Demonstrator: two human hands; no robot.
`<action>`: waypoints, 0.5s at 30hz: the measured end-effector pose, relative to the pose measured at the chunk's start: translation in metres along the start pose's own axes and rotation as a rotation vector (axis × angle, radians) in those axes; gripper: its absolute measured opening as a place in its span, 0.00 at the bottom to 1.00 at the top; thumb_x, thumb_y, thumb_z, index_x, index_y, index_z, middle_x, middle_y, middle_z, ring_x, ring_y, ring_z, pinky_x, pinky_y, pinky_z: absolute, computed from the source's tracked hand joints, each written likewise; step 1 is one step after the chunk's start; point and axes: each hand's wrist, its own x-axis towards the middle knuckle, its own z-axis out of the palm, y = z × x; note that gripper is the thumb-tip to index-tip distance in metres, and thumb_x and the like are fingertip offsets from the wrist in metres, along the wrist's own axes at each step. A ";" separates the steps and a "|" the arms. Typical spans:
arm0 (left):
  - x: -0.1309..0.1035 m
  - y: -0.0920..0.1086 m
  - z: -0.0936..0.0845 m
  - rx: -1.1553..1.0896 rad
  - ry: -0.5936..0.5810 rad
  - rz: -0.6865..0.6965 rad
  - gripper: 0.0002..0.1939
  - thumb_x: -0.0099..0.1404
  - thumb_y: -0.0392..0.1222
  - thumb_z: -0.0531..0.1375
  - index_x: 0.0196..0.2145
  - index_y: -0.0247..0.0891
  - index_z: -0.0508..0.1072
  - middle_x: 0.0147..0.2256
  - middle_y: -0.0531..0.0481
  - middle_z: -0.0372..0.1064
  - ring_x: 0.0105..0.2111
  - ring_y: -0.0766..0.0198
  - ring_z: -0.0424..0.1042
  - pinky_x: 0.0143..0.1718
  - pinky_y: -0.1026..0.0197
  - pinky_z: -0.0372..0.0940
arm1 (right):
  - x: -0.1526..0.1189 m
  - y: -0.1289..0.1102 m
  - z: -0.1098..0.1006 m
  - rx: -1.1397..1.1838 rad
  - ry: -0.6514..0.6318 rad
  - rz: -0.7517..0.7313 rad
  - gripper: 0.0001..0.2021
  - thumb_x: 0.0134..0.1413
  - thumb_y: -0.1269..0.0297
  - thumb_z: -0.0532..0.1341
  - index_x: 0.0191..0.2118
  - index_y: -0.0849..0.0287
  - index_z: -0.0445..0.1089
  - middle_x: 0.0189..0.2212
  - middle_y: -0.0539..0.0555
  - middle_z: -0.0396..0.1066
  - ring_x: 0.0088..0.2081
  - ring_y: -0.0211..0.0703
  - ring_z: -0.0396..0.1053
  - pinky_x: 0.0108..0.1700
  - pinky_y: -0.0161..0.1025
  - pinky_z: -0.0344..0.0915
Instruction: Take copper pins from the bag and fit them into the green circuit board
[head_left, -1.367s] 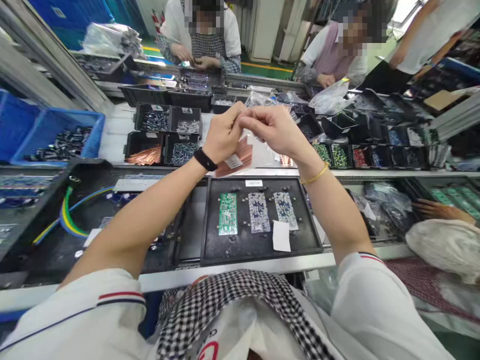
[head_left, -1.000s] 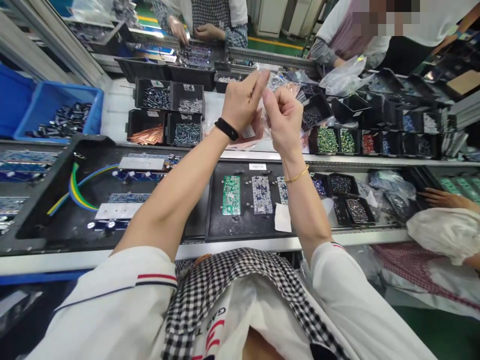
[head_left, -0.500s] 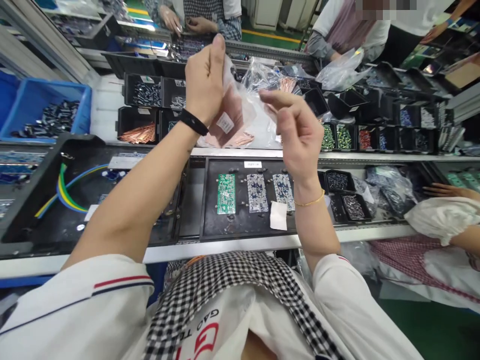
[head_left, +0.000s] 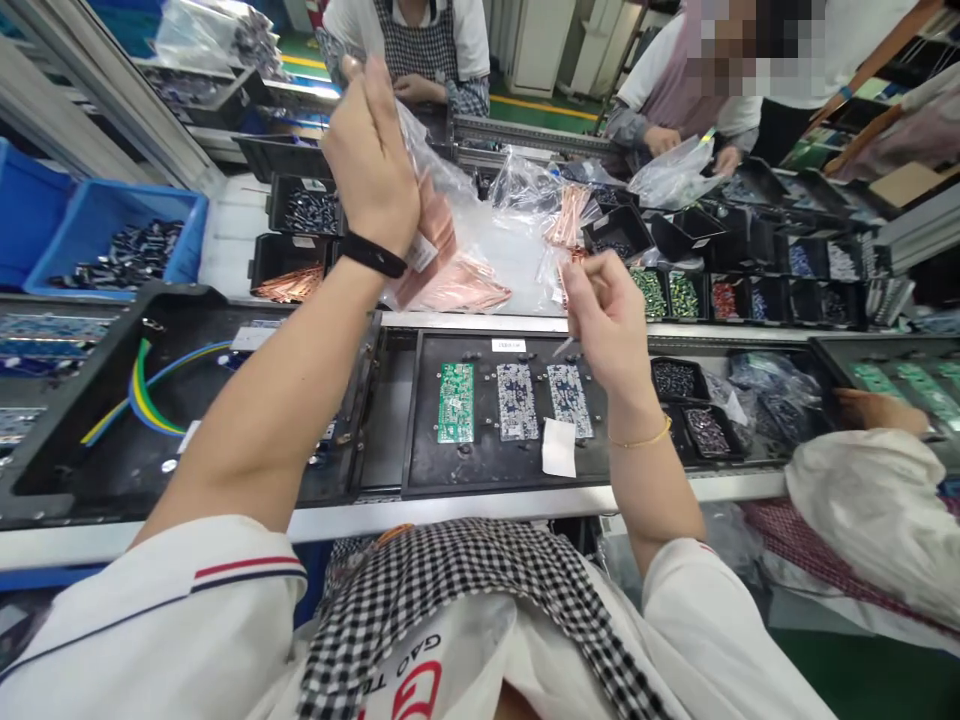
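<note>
My left hand (head_left: pixel 371 160) is raised high and grips the top of a clear plastic bag (head_left: pixel 450 260) that holds copper strips and has a white label. My right hand (head_left: pixel 607 320) is lower, apart from the bag, with its fingers pinched on a thin strip of clear plastic (head_left: pixel 564 345). Below my hands lies a black tray (head_left: pixel 487 470) with one green and two blue circuit boards (head_left: pixel 517 400) and a white paper slip (head_left: pixel 559 447).
Black bins of copper strips (head_left: pixel 289 285), screws and coloured parts (head_left: pixel 679 295) line the shelf behind. Blue crates (head_left: pixel 112 250) stand at the left. A tray with coloured wires (head_left: pixel 150 400) lies left. A co-worker's hand (head_left: pixel 877 410) rests at the right; other people work across the line.
My left hand has lifted the bag up and to the left. My right hand has come away from the bag and dropped down, taking a torn plastic strip with it.
</note>
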 end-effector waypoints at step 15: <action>-0.018 -0.019 0.001 -0.183 -0.092 -0.177 0.31 0.70 0.71 0.47 0.28 0.42 0.67 0.30 0.46 0.67 0.38 0.55 0.68 0.41 0.53 0.61 | 0.062 -0.019 0.063 -0.448 -0.094 -0.428 0.11 0.63 0.58 0.62 0.32 0.57 0.66 0.30 0.48 0.69 0.32 0.36 0.66 0.40 0.37 0.67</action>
